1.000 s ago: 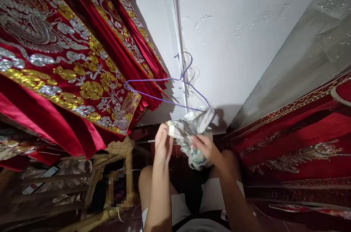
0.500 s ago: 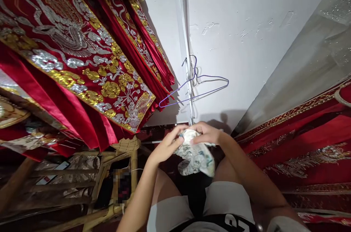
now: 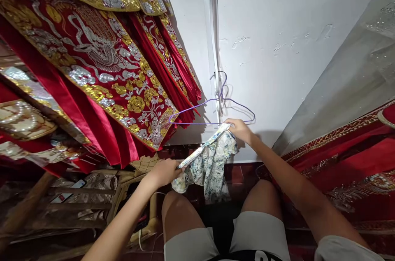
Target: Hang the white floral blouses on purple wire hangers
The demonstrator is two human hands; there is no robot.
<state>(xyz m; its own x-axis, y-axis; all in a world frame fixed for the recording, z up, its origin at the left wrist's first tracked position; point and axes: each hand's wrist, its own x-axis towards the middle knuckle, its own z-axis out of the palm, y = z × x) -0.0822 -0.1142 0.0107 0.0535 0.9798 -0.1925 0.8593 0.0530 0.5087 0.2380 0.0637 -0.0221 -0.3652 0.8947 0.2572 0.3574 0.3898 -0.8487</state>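
A white floral garment [image 3: 210, 166] with blue and green print is stretched between my hands, its top band running on a slant and its gathered cloth hanging below. My left hand [image 3: 163, 173] grips the lower left end of that band. Higher up, my right hand [image 3: 240, 130] pinches the other end, close under a purple wire hanger [image 3: 212, 123]. The hanger hooks at a narrow white pole [image 3: 212, 26] by the wall and carries nothing.
Red robes [image 3: 123, 71] with gold and silver embroidery hang on the left. More red embroidered cloth [image 3: 348, 166] hangs on the right beside a grey sheer fabric [image 3: 348, 63]. A bamboo chair [image 3: 123, 187] stands at lower left, with a phone [image 3: 68, 192] near it.
My hands have moved apart, the left down and left, the right up and right. The bunched garment is now spread out between them. The view has shifted slightly.
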